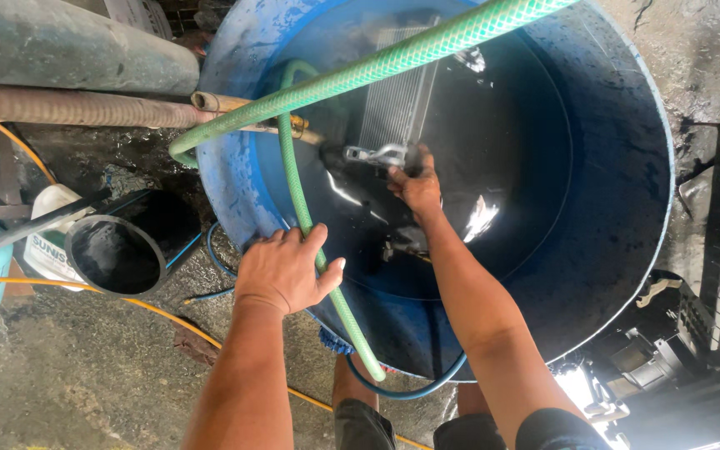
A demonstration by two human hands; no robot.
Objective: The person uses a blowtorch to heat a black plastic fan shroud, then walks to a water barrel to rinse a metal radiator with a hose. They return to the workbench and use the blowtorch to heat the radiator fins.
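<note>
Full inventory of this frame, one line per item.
drum: 1, blue, centre, holds dark water
radiator core: 1, silver finned, upright in the water, top of drum
metal fitting: 1, silver, at the core's lower edge
green hose: 1, runs across the drum top, loops over the left rim
blue hose: 1, thin, below the drum's near rim
black pipe: 1, open end up, left
grey pipes: 2, top left
yellow cable: 1, across concrete floor
left hand: on the green hose at the rim
right hand: at the fitting, fingers wet
</note>
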